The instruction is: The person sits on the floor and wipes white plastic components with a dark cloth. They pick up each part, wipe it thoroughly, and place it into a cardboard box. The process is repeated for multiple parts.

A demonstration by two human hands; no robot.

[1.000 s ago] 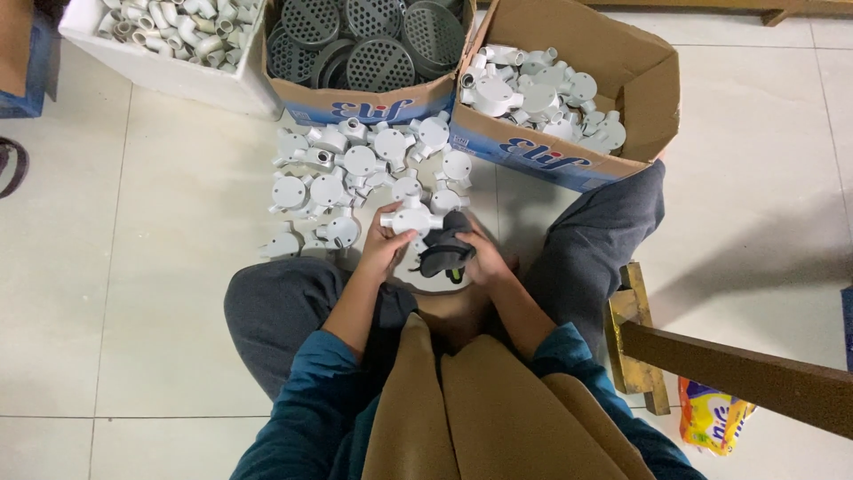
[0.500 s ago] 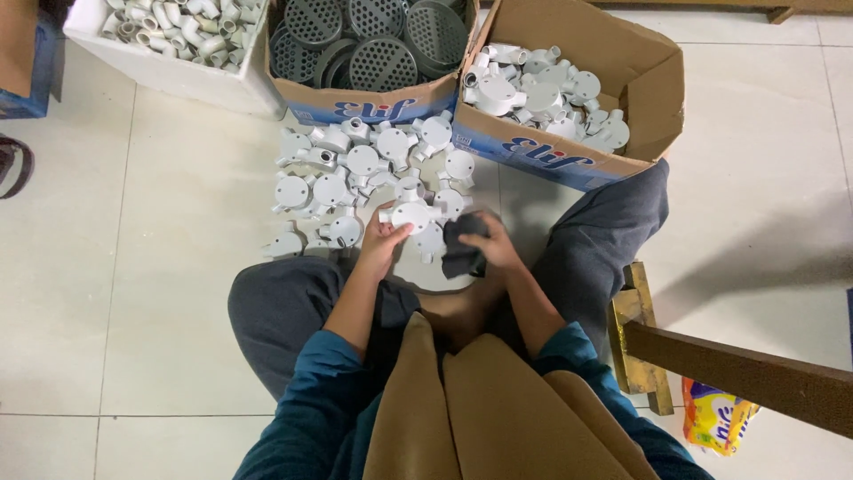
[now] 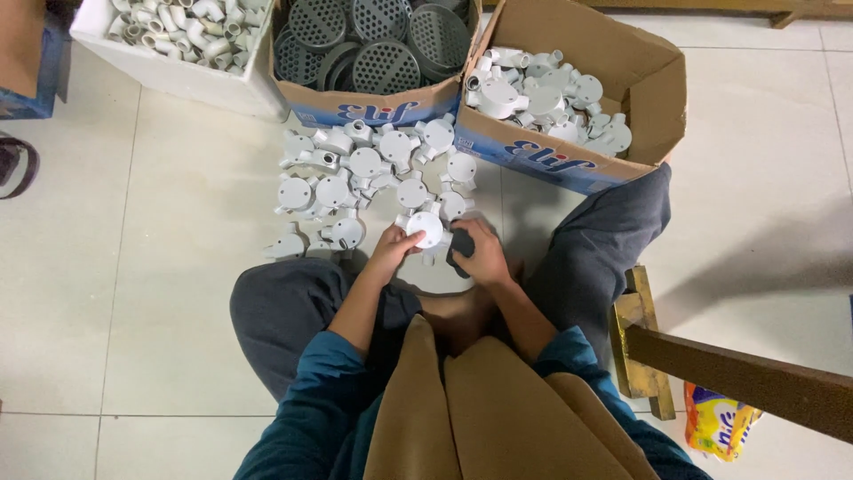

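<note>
I sit cross-legged on a tiled floor. My left hand holds a round white plastic junction box by its edge. My right hand grips a dark cloth right beside that box. Just beyond my hands, a cluster of the same white junction boxes lies on the floor in loose rows.
A cardboard box of white junction boxes stands at the far right. A carton of grey perforated round covers is in the middle, a white box of pipe elbows at the left. A wooden stool leg and a yellow packet are at my right.
My left hand turned the junction box and shifted it slightly right. My right hand closed the cloth into a smaller bunch and drew in against the box.
</note>
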